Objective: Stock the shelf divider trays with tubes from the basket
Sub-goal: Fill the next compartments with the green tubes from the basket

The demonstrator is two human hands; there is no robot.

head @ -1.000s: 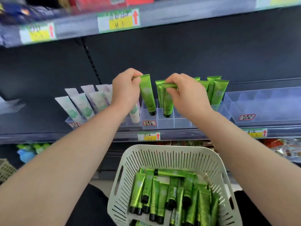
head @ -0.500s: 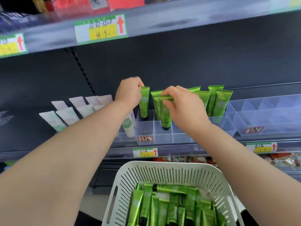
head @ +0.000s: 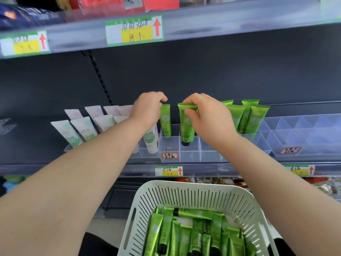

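Note:
My left hand (head: 148, 108) pinches the top of a green tube (head: 165, 120) standing cap-down in a rear slot of the clear divider tray (head: 170, 146). My right hand (head: 208, 115) grips the crimped top of another green tube (head: 186, 126), whose black cap sits inside the slot to the right. More green tubes (head: 249, 117) stand in slots further right. The white slotted basket (head: 184, 193) below holds several green tubes (head: 184, 235) lying flat.
White and purple tubes (head: 83, 130) fill the tray's left side. A second clear divider tray (head: 304, 137) sits to the right with bare compartments. Price labels (head: 168, 170) run along the shelf edge. An upper shelf (head: 221, 21) overhangs.
Both hands have lowered their tubes into the tray slots; the left tube now stands upright in its slot. The view has tilted upward, so the basket sits lower.

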